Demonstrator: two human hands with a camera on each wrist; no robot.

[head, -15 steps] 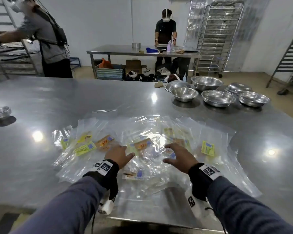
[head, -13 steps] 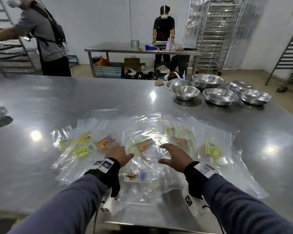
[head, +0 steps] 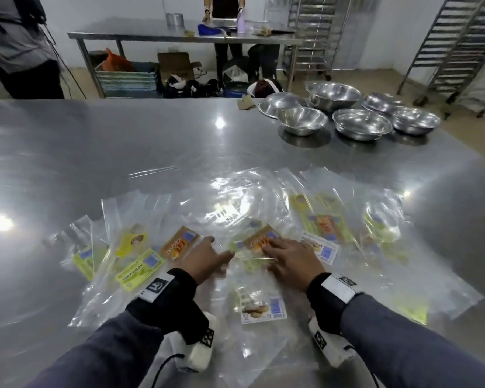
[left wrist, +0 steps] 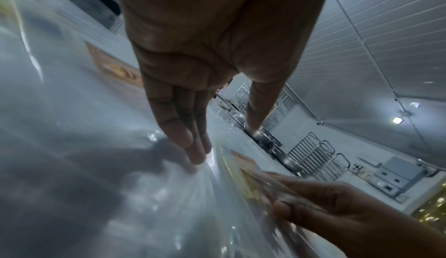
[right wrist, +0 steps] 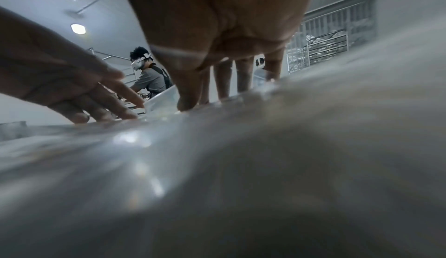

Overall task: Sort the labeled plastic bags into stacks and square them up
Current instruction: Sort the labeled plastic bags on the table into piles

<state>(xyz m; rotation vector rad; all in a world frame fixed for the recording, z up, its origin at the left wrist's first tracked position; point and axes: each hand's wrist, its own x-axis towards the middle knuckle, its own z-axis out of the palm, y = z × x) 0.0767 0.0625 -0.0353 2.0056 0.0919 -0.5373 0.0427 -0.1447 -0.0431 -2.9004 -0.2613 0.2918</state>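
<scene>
Steel tabletop, plastic bags fanned across centre frame. Your right hand, fingers flat, presses the orange-labelled bag; its long axis runs up-right. Your left hand, open, rests just left.

A loose, overlapping spread of clear plastic bags lies flat on the steel surface, unsorted, each bearing a printed label. At the left lie a yellow-green labelled bag reading "PANDAN", a yellow-labelled bag and, just right of them, an orange-brown labelled bag, all skewed at different angles. Near the centre a second orange-brown labelled bag sits tilted. Nearest lies a white-labelled bag with a cookie picture. To the right more yellow-green labelled bags fan out, edges misaligned.
</scene>
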